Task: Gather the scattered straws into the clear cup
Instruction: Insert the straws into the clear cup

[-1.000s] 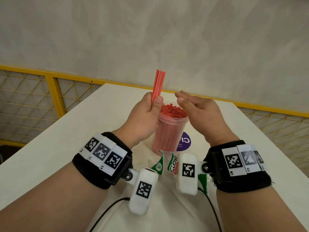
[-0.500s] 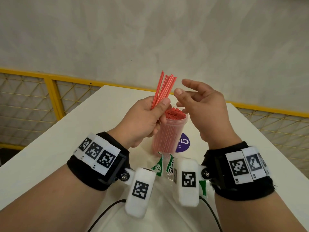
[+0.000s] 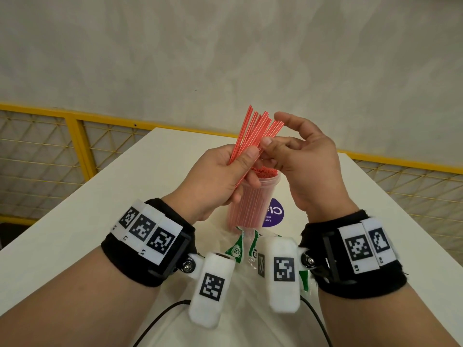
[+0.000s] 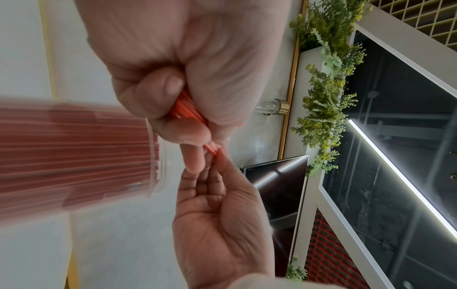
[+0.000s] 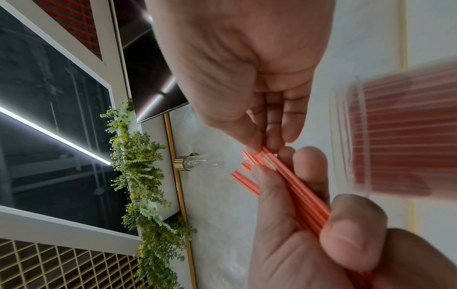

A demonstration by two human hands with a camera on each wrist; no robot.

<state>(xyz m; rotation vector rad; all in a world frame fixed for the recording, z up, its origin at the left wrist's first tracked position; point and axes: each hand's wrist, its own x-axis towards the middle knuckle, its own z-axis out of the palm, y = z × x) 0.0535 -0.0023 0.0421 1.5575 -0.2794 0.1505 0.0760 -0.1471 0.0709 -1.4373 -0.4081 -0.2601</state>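
Note:
My left hand (image 3: 246,159) grips a fanned bundle of thin red straws (image 3: 255,131) just above the clear cup (image 3: 253,204). The cup stands on the white table (image 3: 125,201), packed with upright red straws. My right hand (image 3: 269,149) meets the bundle from the right and pinches some straws between thumb and fingertips, index finger raised. In the left wrist view, curled left fingers (image 4: 173,109) clamp the straws (image 4: 188,111) beside the blurred cup (image 4: 86,156). In the right wrist view, right fingertips (image 5: 267,144) touch the straws (image 5: 296,185) near their ends.
A purple round sticker (image 3: 274,212) lies on the table behind the cup. A clear plastic wrapper with green print (image 3: 240,246) lies in front of it, under my wrists. A yellow mesh railing (image 3: 75,151) runs behind the table's far edge.
The straws in my left hand have fanned out and tilted right. My right hand has risen and closed in from the right onto the bundle.

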